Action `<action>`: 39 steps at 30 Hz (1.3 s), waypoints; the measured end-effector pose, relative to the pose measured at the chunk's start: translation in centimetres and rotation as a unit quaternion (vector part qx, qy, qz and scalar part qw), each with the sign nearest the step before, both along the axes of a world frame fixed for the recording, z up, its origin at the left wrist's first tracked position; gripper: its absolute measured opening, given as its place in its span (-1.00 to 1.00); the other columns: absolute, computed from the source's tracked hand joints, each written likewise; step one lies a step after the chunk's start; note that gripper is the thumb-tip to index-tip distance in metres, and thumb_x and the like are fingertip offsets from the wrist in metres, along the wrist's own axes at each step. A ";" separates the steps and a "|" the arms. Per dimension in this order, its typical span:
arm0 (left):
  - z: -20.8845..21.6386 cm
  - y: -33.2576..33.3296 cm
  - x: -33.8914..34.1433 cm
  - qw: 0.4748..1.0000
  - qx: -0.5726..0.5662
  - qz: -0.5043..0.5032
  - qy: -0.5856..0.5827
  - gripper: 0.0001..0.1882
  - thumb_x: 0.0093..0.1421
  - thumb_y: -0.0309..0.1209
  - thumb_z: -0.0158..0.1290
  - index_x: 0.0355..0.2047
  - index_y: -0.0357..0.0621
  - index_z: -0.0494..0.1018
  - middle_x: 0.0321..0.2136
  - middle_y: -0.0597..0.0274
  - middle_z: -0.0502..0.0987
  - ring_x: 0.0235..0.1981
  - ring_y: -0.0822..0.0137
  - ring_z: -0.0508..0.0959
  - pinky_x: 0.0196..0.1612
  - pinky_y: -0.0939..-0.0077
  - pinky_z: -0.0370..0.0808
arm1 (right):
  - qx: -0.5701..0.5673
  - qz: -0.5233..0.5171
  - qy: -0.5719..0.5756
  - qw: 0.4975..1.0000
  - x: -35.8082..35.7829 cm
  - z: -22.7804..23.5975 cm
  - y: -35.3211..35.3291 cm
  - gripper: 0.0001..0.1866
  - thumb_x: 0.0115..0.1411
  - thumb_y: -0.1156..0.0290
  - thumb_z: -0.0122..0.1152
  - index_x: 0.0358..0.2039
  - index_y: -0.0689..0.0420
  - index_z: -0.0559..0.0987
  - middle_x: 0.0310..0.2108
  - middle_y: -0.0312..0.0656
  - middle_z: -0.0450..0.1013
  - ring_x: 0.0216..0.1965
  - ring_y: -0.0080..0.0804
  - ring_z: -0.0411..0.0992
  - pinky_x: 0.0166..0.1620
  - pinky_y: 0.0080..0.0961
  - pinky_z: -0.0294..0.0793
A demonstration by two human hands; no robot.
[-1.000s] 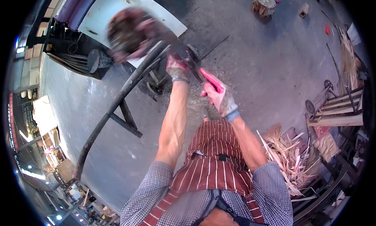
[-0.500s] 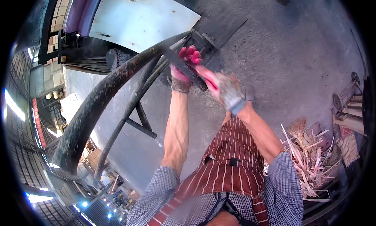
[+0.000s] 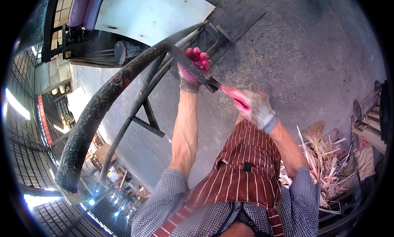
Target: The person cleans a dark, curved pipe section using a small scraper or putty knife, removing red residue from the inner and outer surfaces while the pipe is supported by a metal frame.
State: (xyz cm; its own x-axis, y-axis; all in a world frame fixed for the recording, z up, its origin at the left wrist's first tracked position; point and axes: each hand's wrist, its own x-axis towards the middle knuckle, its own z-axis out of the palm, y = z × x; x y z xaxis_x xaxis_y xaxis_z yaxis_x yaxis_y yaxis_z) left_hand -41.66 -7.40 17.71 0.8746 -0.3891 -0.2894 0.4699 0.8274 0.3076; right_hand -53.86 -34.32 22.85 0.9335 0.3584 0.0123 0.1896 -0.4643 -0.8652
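Note:
In front of me a dark flat bar slants down from the thick bent pole toward my right hand. My left hand, in a glove with pink coating and a dirty cuff, curls its fingers round the bar from the far side. My right hand, gloved in worn grey and pink, is closed on a narrow brownish tool reaching to the bar's lower end. The tool's kind is hard to tell, and most of its grip is hidden. The thick bent pole, dark and scuffed, rises at my left.
A wooden trestle-like frame stands beside the pole. Behind it lies a large pale sheet. Split wood scraps and a straw broom are piled at the right, near a wheeled cart. Grey concrete floor surrounds me.
My right hand has drawn back, right and toward me, away from my left hand, exposing part of the narrow tool. My left hand keeps hold of the bar, its fingers now more curled.

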 end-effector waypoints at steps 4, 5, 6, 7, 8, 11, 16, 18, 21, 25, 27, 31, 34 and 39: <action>0.7 -1.6 0.0 0.995 -0.040 0.041 0.075 -0.57 0.33 0.09 -0.02 -0.26 0.03 0.61 -0.23 0.27 0.62 -0.16 0.09 0.56 -0.21 0.12 0.59 | 0.072 0.009 0.044 0.996 0.1 -1.5 -0.3 -0.62 0.19 0.34 0.26 0.05 -0.10 0.59 -0.36 -0.17 0.57 -0.34 -0.18 0.56 -0.29 -0.32 0.52; 0.7 -1.7 0.0 0.996 -0.024 0.037 0.074 -0.56 0.33 0.09 -0.02 -0.25 0.02 0.61 -0.23 0.27 0.62 -0.15 0.09 0.57 -0.20 0.11 0.60 | 0.113 0.000 0.041 0.993 1.5 -2.3 0.3 -0.61 0.19 0.35 0.26 0.06 -0.10 0.59 -0.34 -0.16 0.57 -0.34 -0.17 0.55 -0.28 -0.31 0.53; 0.8 -1.6 -0.1 0.997 -0.006 0.036 0.073 -0.56 0.33 0.09 -0.02 -0.24 0.02 0.61 -0.23 0.27 0.62 -0.15 0.08 0.57 -0.20 0.10 0.60 | 0.169 -0.004 0.019 0.985 2.6 -2.8 0.3 -0.61 0.22 0.36 0.24 0.08 0.00 0.58 -0.28 -0.14 0.60 -0.32 -0.18 0.57 -0.24 -0.33 0.54; 0.6 -1.6 0.3 0.997 0.011 0.036 0.067 -0.55 0.33 0.10 -0.02 -0.24 0.02 0.61 -0.24 0.27 0.62 -0.14 0.08 0.57 -0.19 0.09 0.60 | 0.193 -0.004 0.082 0.978 2.6 -3.7 0.6 -0.61 0.22 0.33 0.24 0.08 0.00 0.58 -0.23 -0.09 0.59 -0.26 -0.15 0.58 -0.18 -0.31 0.55; 0.5 -1.7 0.0 0.997 0.009 0.039 0.065 -0.55 0.33 0.10 -0.02 -0.23 0.01 0.61 -0.22 0.25 0.62 -0.13 0.06 0.57 -0.19 0.08 0.60 | 0.214 -0.005 0.149 0.965 1.7 -4.7 0.9 -0.60 0.22 0.31 0.24 0.08 0.01 0.58 -0.18 -0.04 0.59 -0.21 -0.12 0.58 -0.11 -0.29 0.55; 0.2 -1.0 0.0 0.997 0.020 0.030 0.071 -0.52 0.33 0.12 -0.02 -0.21 -0.01 0.62 -0.18 0.18 0.63 -0.11 0.00 0.59 -0.19 0.04 0.61 | 0.188 -0.039 0.072 0.979 -1.0 -6.0 1.5 -0.60 0.22 0.29 0.25 0.07 0.11 0.58 -0.14 -0.03 0.60 -0.12 -0.13 0.59 -0.02 -0.30 0.55; 0.0 0.1 -1.0 0.990 0.070 0.017 0.121 -0.48 0.34 0.11 -0.03 -0.22 -0.10 0.63 -0.15 0.05 0.64 -0.11 -0.10 0.62 -0.16 -0.04 0.64 | 0.301 -0.051 0.229 0.924 -1.0 -5.6 2.8 -0.56 0.24 0.32 0.25 0.14 0.10 0.55 -0.21 -0.14 0.59 -0.25 -0.43 0.55 -0.14 -0.49 0.53; 0.2 -0.5 -0.7 0.989 0.078 0.015 0.123 -0.47 0.33 0.11 -0.03 -0.27 -0.12 0.61 -0.17 0.05 0.64 -0.13 -0.10 0.63 -0.19 -0.03 0.65 | 0.473 -0.023 0.392 0.789 -0.5 -5.6 3.0 -0.50 0.27 0.32 0.22 0.22 0.12 0.48 -0.32 -0.28 0.52 -0.33 -0.66 0.43 -0.20 -0.65 0.48; 0.0 -0.3 -1.2 0.975 0.152 0.059 0.148 -0.47 0.32 0.12 -0.02 -0.31 -0.13 0.59 -0.16 0.04 0.64 -0.14 -0.08 0.63 -0.24 0.02 0.66 | 0.457 -0.054 0.353 0.814 -1.1 -4.7 2.2 -0.50 0.31 0.29 0.19 0.24 0.10 0.46 -0.35 -0.36 0.48 -0.34 -0.68 0.41 -0.22 -0.63 0.48; -0.1 -0.9 -4.1 0.953 0.196 0.121 0.199 -0.53 0.33 0.04 -0.03 -0.41 -0.13 0.50 -0.32 0.10 0.59 -0.28 -0.01 0.61 -0.36 0.15 0.62 | 0.069 -0.016 0.012 0.997 -3.4 -4.3 -1.2 -0.66 0.27 0.30 0.22 0.06 0.00 0.58 -0.28 -0.18 0.58 -0.29 -0.25 0.57 -0.23 -0.40 0.53; 0.4 -2.7 -6.1 0.949 0.199 0.132 0.203 -0.55 0.34 0.03 -0.06 -0.38 -0.11 0.47 -0.38 0.13 0.54 -0.32 0.01 0.57 -0.32 0.14 0.58 | -0.022 0.010 0.031 0.999 -3.6 -2.8 -2.0 -0.76 0.22 0.30 0.23 -0.09 -0.05 0.61 -0.31 -0.16 0.56 -0.28 -0.14 0.56 -0.25 -0.24 0.52; -0.3 -5.2 -7.9 0.960 0.119 0.175 0.182 -0.51 0.36 0.09 -0.11 -0.24 -0.09 0.48 -0.35 0.13 0.57 -0.30 0.01 0.57 -0.27 0.12 0.54 | 0.079 -0.026 -0.003 0.997 -1.3 -1.4 0.6 -0.65 0.22 0.38 0.21 0.04 -0.06 0.58 -0.27 -0.16 0.59 -0.30 -0.23 0.58 -0.25 -0.27 0.53; -0.9 -5.3 -7.6 0.968 0.080 0.185 0.150 -0.48 0.38 0.10 -0.16 -0.10 -0.09 0.51 -0.18 0.07 0.63 -0.16 -0.03 0.61 -0.18 0.06 0.61 | 0.264 -0.050 0.102 0.958 -0.8 -4.4 3.1 -0.49 0.23 0.44 0.17 0.23 -0.05 0.49 -0.31 -0.18 0.56 -0.34 -0.39 0.53 -0.23 -0.40 0.51; -1.1 -4.7 -5.8 0.965 0.025 0.220 0.140 -0.52 0.40 0.03 -0.16 -0.08 -0.10 0.53 -0.08 0.05 0.63 -0.11 -0.06 0.63 -0.21 0.09 0.67 | 0.347 -0.039 0.337 0.875 -0.2 -3.6 3.3 -0.47 0.29 0.48 0.08 0.29 0.02 0.45 -0.36 -0.41 0.40 -0.42 -0.64 0.37 -0.30 -0.62 0.44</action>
